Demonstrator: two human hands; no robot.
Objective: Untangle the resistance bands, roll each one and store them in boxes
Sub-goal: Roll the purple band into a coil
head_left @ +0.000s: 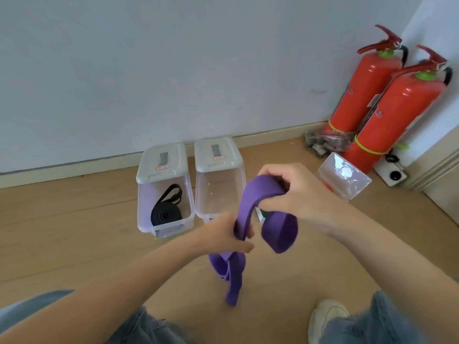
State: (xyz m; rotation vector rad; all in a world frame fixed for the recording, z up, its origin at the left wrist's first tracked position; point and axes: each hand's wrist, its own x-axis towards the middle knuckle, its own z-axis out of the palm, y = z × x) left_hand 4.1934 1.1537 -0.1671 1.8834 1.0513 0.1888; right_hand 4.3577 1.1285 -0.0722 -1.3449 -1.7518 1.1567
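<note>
Both hands hold a wide purple resistance band (250,202) above the wooden floor. My right hand (295,192) pinches its upper bend, and a loop of it hangs below that hand. My left hand (226,233) grips the band lower down, with loose ends dangling beneath it. Behind them stand two clear plastic boxes with grey lids pushed back. The left box (149,207) holds a rolled black band (165,213). The right box (218,192) looks empty. A third clear box (347,176) lies tilted to the right, partly hidden by my right hand.
Two red fire extinguishers (387,108) lean in the right corner, with a dark plastic bag (325,141) and a small white device (392,173) at their base. The wall and skirting board run behind the boxes. My knees in jeans and a white shoe (327,316) fill the bottom edge.
</note>
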